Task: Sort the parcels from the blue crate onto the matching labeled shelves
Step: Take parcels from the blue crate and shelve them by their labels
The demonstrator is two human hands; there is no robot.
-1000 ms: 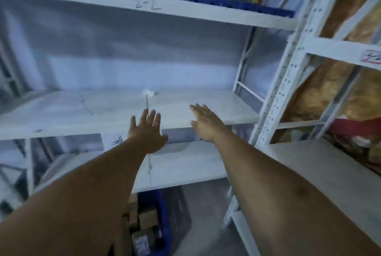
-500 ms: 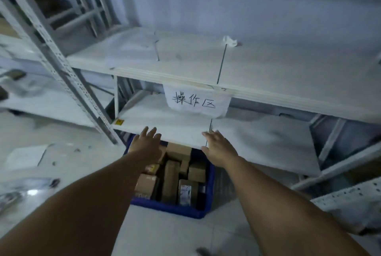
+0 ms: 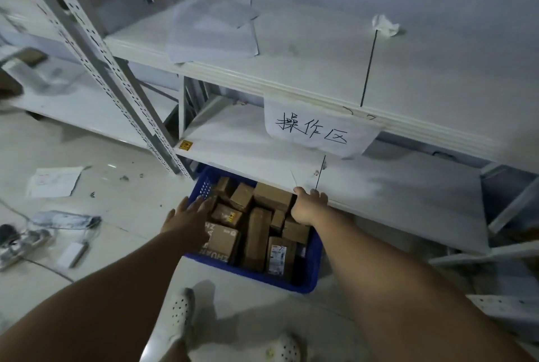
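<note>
A blue crate (image 3: 306,286) stands on the floor, half under the lower shelf (image 3: 393,195), and is packed with several brown cardboard parcels. One long parcel (image 3: 256,239) lies in the middle; a box with printed letters (image 3: 223,242) sits at the front left. My left hand (image 3: 186,218) reaches over the crate's left side with fingers straight, holding nothing. My right hand (image 3: 307,207) is above the crate's far right, fingers bent over the lower shelf's front edge. A handwritten paper label (image 3: 318,128) hangs from the upper shelf (image 3: 320,55).
Loose paper sheets (image 3: 213,29) and a crumpled tissue (image 3: 383,25) lie on the upper shelf. A perforated metal post (image 3: 96,61) slants down left of the crate. A paper sheet (image 3: 54,181), a power strip (image 3: 20,242) and cables lie on the floor at left. My white shoes (image 3: 178,315) stand before the crate.
My view has dropped from the high shelves to the crate. Both hands have come down; the left now hangs over the parcels and the right has reached the lower shelf's edge.
</note>
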